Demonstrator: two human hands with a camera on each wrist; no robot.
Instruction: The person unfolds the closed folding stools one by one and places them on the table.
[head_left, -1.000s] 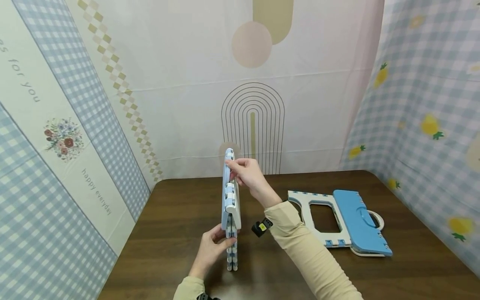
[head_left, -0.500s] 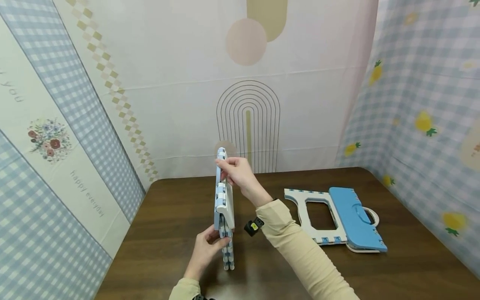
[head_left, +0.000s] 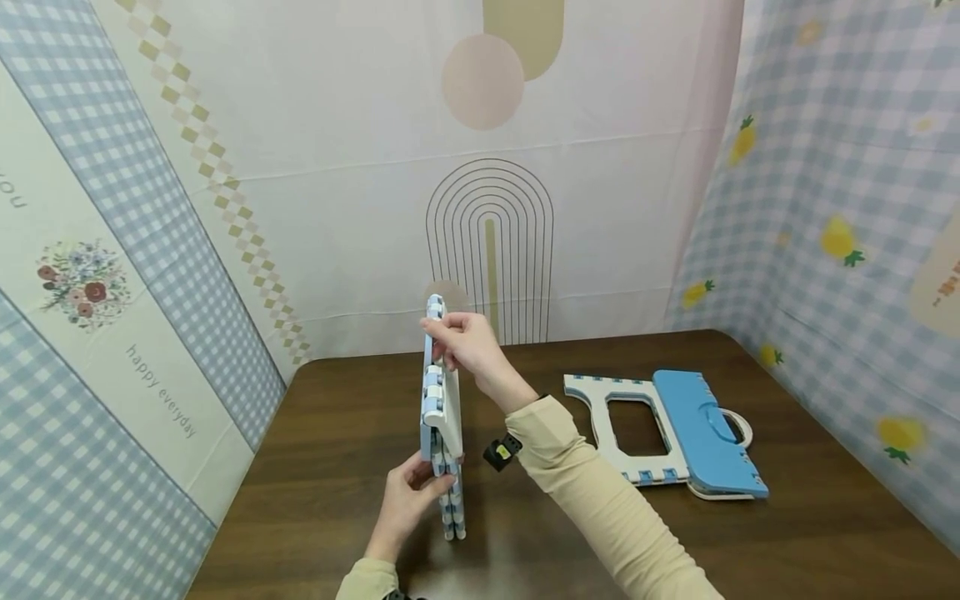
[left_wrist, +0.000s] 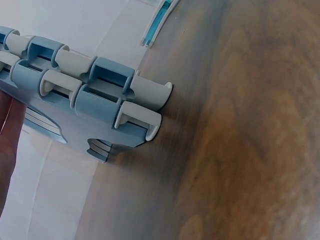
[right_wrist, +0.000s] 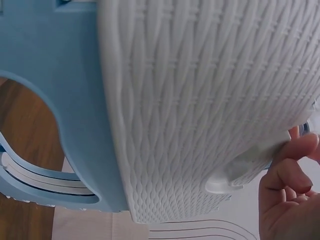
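Note:
A folding stool (head_left: 451, 408), blue and white, stands folded and edge-on above the table's middle, its lower end at or near the tabletop. My right hand (head_left: 471, 346) pinches its top edge, thumb and index finger over the rim. In the right wrist view, the white woven-pattern panel (right_wrist: 200, 100) faces me, and the fingers are at its handle slot. Lower down, my left hand (head_left: 407, 498) holds the stool's legs from the left, thumb on the near side. The left wrist view shows the hinged leg ends (left_wrist: 115, 95) close to the wood; only part of that hand appears.
A second blue and white folding stool (head_left: 708, 433) lies flat on the right of the brown table (head_left: 337, 417), its white carry handle pointing right. Patterned cloth hangs behind the table (head_left: 360, 250) and along both sides.
The head view has turned slightly, so everything sits further left in the picture. Both hands keep their hold on the upright stool, with little other movement.

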